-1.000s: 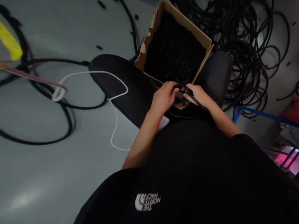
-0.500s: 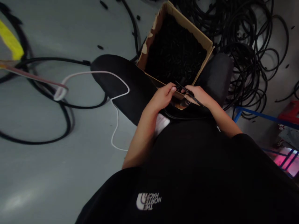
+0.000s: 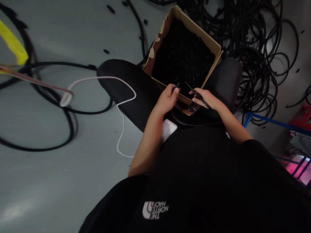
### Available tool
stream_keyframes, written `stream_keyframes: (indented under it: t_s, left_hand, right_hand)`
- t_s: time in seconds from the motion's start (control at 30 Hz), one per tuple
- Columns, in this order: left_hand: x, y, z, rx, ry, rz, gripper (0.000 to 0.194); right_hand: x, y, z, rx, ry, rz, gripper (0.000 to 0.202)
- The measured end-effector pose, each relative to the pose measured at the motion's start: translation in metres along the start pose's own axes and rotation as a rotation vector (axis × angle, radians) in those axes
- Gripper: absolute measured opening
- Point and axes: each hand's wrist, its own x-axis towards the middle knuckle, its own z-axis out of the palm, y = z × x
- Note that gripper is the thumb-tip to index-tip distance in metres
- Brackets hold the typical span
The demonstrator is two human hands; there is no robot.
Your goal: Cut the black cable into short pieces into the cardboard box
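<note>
A cardboard box (image 3: pixel 209 37) holding many small black pieces stands between my knees. At its near edge my left hand (image 3: pixel 169 98) pinches a short black piece (image 3: pixel 177 85) between thumb and fingers. Just to the right, my right hand (image 3: pixel 205 98) is closed around a slim black tool (image 3: pixel 198 94), which looks like scissors or a cutter. The tool's tip points up and left over the box, with a small gap between it and the left hand. A black cable (image 3: pixel 184 124) runs across my lap below the hands.
Tangled black cables (image 3: pixel 257 58) cover the floor at the upper right. Large cable loops (image 3: pixel 70 126) lie at the left, near a yellow strip (image 3: pixel 12 42). A white cord (image 3: pixel 121 129) crosses my left leg. A blue frame (image 3: pixel 274 119) stands at the right.
The two hands have moved slightly apart. The black piece in my left hand now points up and right, away from the tool tip. The view has shifted a little.
</note>
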Motion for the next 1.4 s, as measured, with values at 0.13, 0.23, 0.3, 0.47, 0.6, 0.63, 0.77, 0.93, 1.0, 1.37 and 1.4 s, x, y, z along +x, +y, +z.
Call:
stream_keyframes:
  t_s: [0.13,0.23,0.3,0.47,0.6,0.63,0.77,0.93,1.0,1.37,1.4]
  left_hand:
    - [0.0,0.012,-0.009,-0.218,0.041,-0.082,0.053]
    - [-0.002,0.023,-0.016,-0.285,0.068,-0.045,0.053]
    - [-0.005,0.027,-0.017,-0.279,0.056,-0.048,0.061]
    - [-0.012,0.036,-0.007,-0.19,-0.012,-0.055,0.078]
    - [-0.015,0.044,0.005,-0.137,-0.061,-0.03,0.077]
    - [-0.015,0.046,0.008,-0.131,-0.071,-0.03,0.076]
    - [-0.015,0.048,0.017,-0.125,-0.07,-0.038,0.068]
    - [-0.022,0.046,0.028,-0.217,-0.052,-0.069,0.061]
    - [-0.025,0.047,0.029,-0.218,-0.013,-0.083,0.058]
    - [-0.029,0.093,0.012,0.049,0.038,0.096,0.056]
    - [-0.028,0.093,0.011,0.05,0.029,0.098,0.056]
  right_hand:
    - [-0.007,0.013,0.009,0.121,0.02,0.009,0.043]
    - [-0.013,0.016,0.021,0.201,0.081,0.016,0.041]
    - [-0.016,0.013,0.029,0.22,0.081,-0.005,0.04]
    - [-0.015,-0.005,0.028,0.082,0.094,-0.005,0.038]
    - [-0.013,-0.024,0.013,-0.001,0.062,-0.027,0.034]
    - [-0.014,-0.029,0.008,-0.012,0.047,-0.036,0.033]
    - [-0.02,-0.043,-0.008,-0.071,0.012,-0.007,0.019]
    - [-0.023,-0.043,-0.017,-0.049,0.148,0.042,0.022]
    - [-0.024,-0.043,-0.019,-0.03,0.181,0.041,0.026]
    - [-0.028,-0.056,-0.014,0.003,0.176,-0.058,0.044]
    - [-0.027,-0.057,-0.013,-0.003,0.185,-0.056,0.041]
